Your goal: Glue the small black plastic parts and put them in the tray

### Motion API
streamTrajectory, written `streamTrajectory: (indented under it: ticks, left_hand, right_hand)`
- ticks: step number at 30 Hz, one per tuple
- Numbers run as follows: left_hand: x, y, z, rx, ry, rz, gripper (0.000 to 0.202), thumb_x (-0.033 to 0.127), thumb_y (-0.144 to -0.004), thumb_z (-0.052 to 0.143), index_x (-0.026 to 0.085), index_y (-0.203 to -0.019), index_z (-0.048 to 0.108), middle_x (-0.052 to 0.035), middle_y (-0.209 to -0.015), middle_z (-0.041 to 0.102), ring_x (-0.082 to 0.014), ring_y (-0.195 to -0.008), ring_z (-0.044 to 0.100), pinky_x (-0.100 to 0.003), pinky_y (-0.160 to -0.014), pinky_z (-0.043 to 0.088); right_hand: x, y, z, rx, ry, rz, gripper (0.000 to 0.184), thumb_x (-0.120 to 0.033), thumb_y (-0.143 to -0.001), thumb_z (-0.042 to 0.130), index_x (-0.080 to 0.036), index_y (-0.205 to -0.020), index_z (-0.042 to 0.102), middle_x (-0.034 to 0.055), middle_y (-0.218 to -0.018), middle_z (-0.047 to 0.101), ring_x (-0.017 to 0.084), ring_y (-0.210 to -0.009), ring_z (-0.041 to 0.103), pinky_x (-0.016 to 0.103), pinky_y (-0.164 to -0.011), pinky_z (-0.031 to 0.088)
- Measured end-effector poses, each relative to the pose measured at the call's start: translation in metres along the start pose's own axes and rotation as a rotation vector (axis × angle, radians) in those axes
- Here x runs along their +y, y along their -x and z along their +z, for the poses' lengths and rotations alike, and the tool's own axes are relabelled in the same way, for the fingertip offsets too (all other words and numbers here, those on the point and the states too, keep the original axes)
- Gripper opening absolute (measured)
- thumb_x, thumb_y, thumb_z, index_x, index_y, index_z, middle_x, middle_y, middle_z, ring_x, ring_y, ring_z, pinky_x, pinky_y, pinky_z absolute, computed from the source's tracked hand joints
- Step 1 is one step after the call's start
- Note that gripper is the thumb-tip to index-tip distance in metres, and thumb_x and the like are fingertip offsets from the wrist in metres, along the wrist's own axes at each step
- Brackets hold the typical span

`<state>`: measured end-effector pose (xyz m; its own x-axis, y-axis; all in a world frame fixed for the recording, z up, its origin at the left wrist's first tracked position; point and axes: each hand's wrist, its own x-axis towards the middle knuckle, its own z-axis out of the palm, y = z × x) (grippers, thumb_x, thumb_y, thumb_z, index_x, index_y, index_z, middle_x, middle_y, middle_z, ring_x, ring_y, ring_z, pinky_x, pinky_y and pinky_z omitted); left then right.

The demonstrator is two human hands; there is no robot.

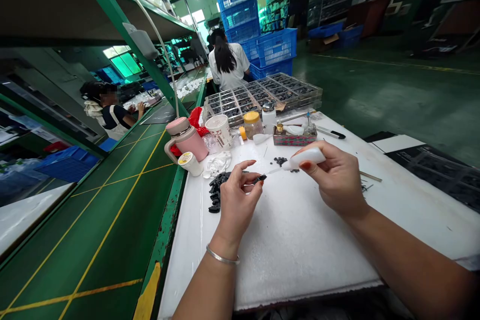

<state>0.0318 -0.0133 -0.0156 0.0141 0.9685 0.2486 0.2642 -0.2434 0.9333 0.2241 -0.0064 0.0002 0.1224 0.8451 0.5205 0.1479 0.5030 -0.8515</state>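
Note:
Pinched between the fingertips of my left hand (240,197) is a small black plastic part (259,178). My right hand (339,180) grips a white squeeze bottle (308,158) tilted on its side, its thin nozzle aimed left at the black part. Whether the tip touches the part I cannot tell. A heap of similar black parts (215,195) lies on the white tabletop (300,250), just beyond and left of my left hand. Tiny black rings (280,161) are scattered behind the bottle's nozzle.
At the back stand a pink thermos (187,140), a paper cup (219,130), a yellow-lidded jar (253,124) and a small box (295,136). Beyond them lies a divided clear tray (258,95). A utility knife (330,132) rests right. Left runs a green conveyor belt (112,200); two people sit farther off.

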Motion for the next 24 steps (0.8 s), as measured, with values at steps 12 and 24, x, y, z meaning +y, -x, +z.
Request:
streamTrajectory:
  ticks: [12,24]
  left_hand:
    - [0.01,-0.004,0.001,-0.093,0.402,-0.177,0.049,0.019,-0.073,0.07,0.016,-0.117,0.048,-0.0104,-0.092,0.07,-0.0193,-0.079,0.068,-0.027,-0.067,0.054]
    - [0.01,0.0,0.013,-0.081,0.541,-0.244,0.074,0.018,-0.066,0.076,0.024,-0.13,0.038,-0.0002,-0.087,0.06,-0.0121,-0.067,0.065,-0.025,-0.063,0.055]
  right_hand:
    - [0.016,-0.012,0.005,-0.076,-0.471,0.465,0.046,-0.024,-0.059,0.081,-0.021,-0.089,0.046,-0.0008,-0.082,0.056,0.011,-0.068,0.052,0.021,-0.053,0.038]
    - [0.008,0.002,0.023,-0.37,0.087,0.238,0.027,-0.037,-0.077,0.065,-0.014,-0.066,0.06,-0.0024,-0.059,0.05,0.011,-0.061,0.043,0.024,-0.056,0.031]
